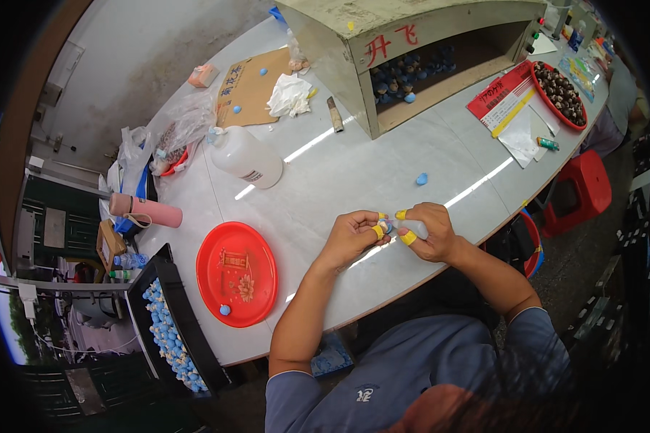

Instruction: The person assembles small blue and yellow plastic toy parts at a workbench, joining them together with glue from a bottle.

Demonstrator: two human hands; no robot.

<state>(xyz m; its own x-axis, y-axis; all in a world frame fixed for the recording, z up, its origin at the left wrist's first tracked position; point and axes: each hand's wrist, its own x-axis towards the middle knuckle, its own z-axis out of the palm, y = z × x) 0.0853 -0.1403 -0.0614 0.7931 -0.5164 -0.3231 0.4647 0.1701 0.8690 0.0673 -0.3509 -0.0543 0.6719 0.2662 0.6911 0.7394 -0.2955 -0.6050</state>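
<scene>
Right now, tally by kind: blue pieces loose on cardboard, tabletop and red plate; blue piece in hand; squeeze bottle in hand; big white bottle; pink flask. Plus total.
Loose blue pieces: 4 (cardboard 2, tabletop 1, red plate 1)
Held blue piece, left hand: 1
Squeeze bottle, right hand: 1
White bottle: 1
Pink flask: 1
Total: 8

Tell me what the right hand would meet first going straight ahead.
Probably the small rounded blue piece in the left hand, just ahead of the right hand and its translucent white bottle; exact depth is unclear.
</scene>
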